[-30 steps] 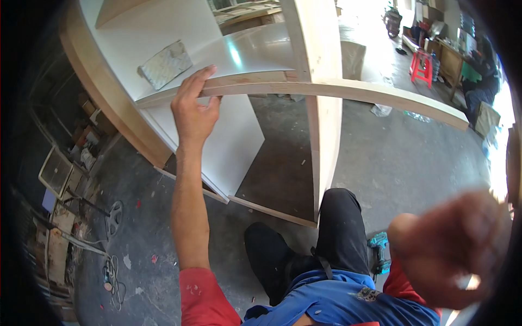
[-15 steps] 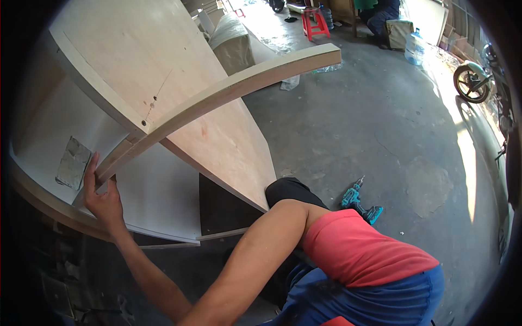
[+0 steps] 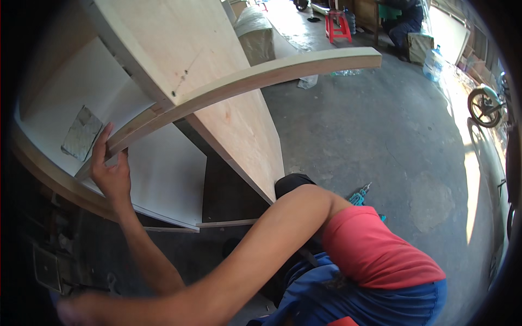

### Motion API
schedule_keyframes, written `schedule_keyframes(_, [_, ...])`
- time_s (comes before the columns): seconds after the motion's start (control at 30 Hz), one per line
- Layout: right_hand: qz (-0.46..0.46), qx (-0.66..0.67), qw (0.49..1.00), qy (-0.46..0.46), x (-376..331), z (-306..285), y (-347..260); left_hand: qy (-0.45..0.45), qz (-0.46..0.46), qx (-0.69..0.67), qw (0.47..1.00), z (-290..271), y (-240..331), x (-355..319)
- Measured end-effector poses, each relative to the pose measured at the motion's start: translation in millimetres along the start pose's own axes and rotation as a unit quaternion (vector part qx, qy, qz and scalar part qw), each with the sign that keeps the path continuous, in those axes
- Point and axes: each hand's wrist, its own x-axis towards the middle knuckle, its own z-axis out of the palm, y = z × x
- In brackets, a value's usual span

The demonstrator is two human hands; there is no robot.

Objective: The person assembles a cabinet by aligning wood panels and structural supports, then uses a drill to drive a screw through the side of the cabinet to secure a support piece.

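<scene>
A long curved wooden rail [image 3: 261, 76] runs from the lower left up to the right, crossing the end of a pale plywood panel [image 3: 217, 60]. My left hand [image 3: 113, 174] grips the rail's lower end, fingers on one side and thumb on the other. Beside those fingertips, a grey rectangular block [image 3: 81, 133] lies against the white inner board [image 3: 168, 174]. My right forearm stretches across in front to the lower left corner. There my right hand [image 3: 76, 309] is smeared by motion, and its fingers cannot be made out.
A teal power drill [image 3: 359, 196] lies on the grey floor [image 3: 348, 130], partly behind my red sleeve. Farther back are a red stool [image 3: 338, 27], a wrapped bundle [image 3: 255, 38], a large water bottle [image 3: 433, 64] and a seated person [image 3: 405, 27]. A motorbike wheel [image 3: 484, 107] stands at right.
My right arm has swung toward the lower left, bringing its hand into view. My left hand keeps its grip on the rail. The whole view has shifted a little.
</scene>
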Motion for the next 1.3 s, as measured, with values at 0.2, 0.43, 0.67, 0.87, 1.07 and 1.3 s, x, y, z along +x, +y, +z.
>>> schedule_keyframes(0.2, [-0.227,-0.614,0.743,0.14,-52.8,-40.6,-83.4,0.021,0.007,-0.003,1.0,-7.1,-13.5,-10.6])
schedule_keyframes(0.43, [-0.114,-0.866,0.398,0.279,-84.7,-24.6,-181.0,0.04,0.02,0.032,0.998,-22.5,14.1,3.3])
schedule_keyframes(0.67, [-0.073,-0.937,0.274,0.206,-75.1,-41.3,-176.2,0.037,-0.018,0.019,0.999,-25.5,13.6,-1.9])
schedule_keyframes(0.87, [-0.078,-0.936,0.243,0.244,-71.2,-26.8,-176.5,0.047,0.009,0.027,0.998,-23.7,9.0,-2.3])
schedule_keyframes(1.07, [-0.068,-0.931,0.281,0.221,-72.8,-22.7,-177.1,0.04,-0.003,0.006,0.999,-23.9,11.0,-0.9])
schedule_keyframes(1.3, [0.003,-0.921,0.294,0.254,-69.2,-35.8,-171.7,0.036,-0.008,0.006,0.999,-27.6,14.7,0.1])
